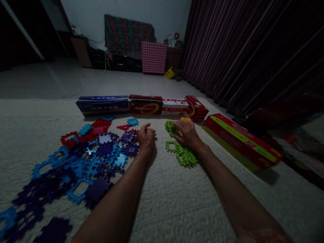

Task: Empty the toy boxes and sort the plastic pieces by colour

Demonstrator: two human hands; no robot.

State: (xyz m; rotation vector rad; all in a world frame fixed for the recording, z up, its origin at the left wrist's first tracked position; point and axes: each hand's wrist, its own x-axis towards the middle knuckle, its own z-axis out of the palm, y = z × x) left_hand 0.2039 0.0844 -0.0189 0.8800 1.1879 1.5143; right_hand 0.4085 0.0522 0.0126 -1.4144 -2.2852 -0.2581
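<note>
My left hand (146, 137) rests on the pale carpet with its fingers curled in, at the right edge of a spread of blue, purple and red interlocking plastic tiles (83, 158). Nothing shows inside it. My right hand (186, 133) lies palm down over a small group of green tiles (184, 155), its fingertips touching a green piece (170, 127) at the far end. A yellow piece (185, 119) peeks out just beyond its knuckles.
A row of boxes stands across the carpet ahead: a blue one (102, 105), red ones (145, 104) and a long red and green box (240, 141) at the right. Dark curtains (253, 50) hang at the right. Furniture stands by the far wall.
</note>
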